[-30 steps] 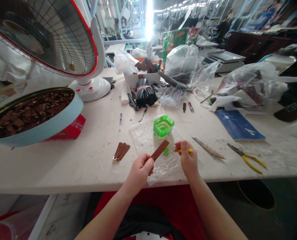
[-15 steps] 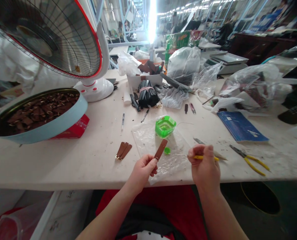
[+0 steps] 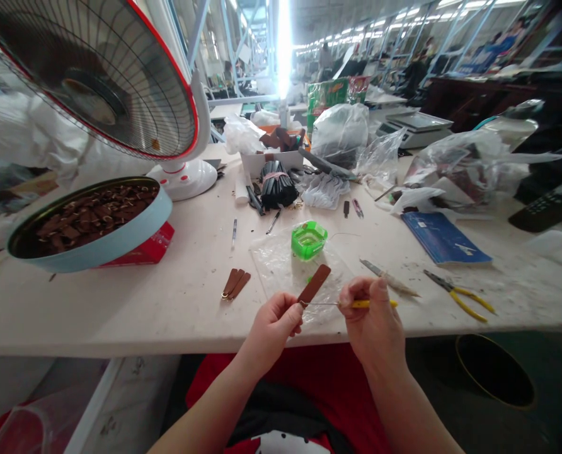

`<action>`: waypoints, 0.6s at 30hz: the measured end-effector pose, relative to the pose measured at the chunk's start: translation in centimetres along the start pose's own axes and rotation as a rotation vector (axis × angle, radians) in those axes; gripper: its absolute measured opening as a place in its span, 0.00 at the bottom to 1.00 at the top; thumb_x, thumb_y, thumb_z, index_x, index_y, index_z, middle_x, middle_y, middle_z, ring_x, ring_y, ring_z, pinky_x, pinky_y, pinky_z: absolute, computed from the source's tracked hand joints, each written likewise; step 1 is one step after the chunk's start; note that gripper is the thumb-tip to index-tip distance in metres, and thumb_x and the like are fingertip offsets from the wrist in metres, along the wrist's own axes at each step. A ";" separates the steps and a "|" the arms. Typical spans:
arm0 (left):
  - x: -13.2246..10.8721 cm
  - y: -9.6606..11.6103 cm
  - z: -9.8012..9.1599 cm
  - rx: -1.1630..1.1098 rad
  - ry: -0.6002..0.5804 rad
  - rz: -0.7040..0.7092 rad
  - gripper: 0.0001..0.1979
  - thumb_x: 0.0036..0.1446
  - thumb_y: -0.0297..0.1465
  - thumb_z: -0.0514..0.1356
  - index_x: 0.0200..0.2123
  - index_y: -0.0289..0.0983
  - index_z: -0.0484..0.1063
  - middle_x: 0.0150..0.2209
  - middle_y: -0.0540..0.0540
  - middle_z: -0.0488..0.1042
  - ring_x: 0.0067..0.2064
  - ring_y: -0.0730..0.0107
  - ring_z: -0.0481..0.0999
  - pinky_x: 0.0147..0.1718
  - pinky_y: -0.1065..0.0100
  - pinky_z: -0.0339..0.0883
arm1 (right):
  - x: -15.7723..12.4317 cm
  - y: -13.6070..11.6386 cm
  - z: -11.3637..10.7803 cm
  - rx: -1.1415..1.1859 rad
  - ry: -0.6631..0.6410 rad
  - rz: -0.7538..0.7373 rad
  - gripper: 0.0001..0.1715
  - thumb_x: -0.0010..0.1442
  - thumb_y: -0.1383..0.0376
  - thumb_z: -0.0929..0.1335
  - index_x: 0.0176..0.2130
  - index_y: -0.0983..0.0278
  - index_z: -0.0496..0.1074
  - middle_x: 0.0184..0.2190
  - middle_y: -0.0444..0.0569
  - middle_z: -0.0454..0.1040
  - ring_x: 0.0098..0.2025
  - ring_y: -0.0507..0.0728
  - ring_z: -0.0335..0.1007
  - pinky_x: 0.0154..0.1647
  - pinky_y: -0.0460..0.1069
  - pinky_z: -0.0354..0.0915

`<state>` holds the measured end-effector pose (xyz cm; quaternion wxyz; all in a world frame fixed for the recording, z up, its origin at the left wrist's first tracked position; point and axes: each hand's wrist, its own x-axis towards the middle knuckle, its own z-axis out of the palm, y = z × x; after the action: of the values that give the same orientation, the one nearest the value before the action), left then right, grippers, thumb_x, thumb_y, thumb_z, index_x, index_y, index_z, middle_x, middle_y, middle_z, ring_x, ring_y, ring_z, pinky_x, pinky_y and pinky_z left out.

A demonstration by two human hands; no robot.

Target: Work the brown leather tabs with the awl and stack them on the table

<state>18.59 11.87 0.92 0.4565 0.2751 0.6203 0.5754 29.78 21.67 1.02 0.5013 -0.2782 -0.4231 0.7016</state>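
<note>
My left hand (image 3: 274, 326) pinches the lower end of a brown leather strip (image 3: 315, 283), which tilts up to the right over a clear plastic sheet (image 3: 281, 261). My right hand (image 3: 372, 315) is closed on a thin tool with a yellow handle (image 3: 373, 304); its metal tip reaches left and touches the strip's base beside my left thumb. A green plastic dish (image 3: 309, 239) sits just beyond the strip. Three more brown strips (image 3: 234, 284) lie on the table (image 3: 120, 302) to the left.
A pale blue round tin (image 3: 94, 224) full of brown strips stands at the left under a large fan-shaped heater (image 3: 101, 69). A knife (image 3: 389, 277), yellow-handled pliers (image 3: 458, 295) and a blue notebook (image 3: 444, 237) lie to the right. Black strips, boxes and plastic bags crowd the back.
My right hand has drawn the yellow-handled tool back from the green dish area and brought its tip to the base of the strip. My left hand stayed shut on the strip.
</note>
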 end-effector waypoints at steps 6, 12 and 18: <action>-0.6 0.5 0.0 0.024 0.067 0.044 0.06 0.49 0.32 0.53 0.24 0.36 0.60 0.19 0.56 0.59 0.23 0.79 0.56 0.25 0.73 0.53 | -0.5 -0.6 -1.7 -0.020 0.050 -0.124 0.21 0.60 0.50 0.60 0.27 0.62 0.67 0.19 0.42 0.62 0.25 0.50 0.59 0.31 0.47 0.59; -0.9 0.7 0.4 0.063 0.026 0.042 0.06 0.48 0.32 0.53 0.24 0.36 0.60 0.19 0.56 0.57 0.23 0.79 0.55 0.23 0.73 0.51 | -1.5 0.7 -1.5 -0.515 -0.303 0.007 0.16 0.60 0.53 0.61 0.33 0.63 0.66 0.19 0.40 0.61 0.24 0.51 0.57 0.26 0.46 0.57; -0.9 0.7 0.3 0.037 0.010 0.011 0.05 0.47 0.32 0.54 0.26 0.37 0.59 0.21 0.54 0.62 0.23 0.77 0.61 0.25 0.72 0.57 | -1.1 1.0 0.1 -0.629 -0.444 0.058 0.16 0.57 0.57 0.62 0.25 0.64 0.64 0.17 0.40 0.59 0.20 0.49 0.54 0.20 0.44 0.54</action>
<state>19.07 11.35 1.79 0.4453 0.2841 0.6315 0.5677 29.63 20.47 0.16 0.2677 -0.2713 -0.7078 0.5947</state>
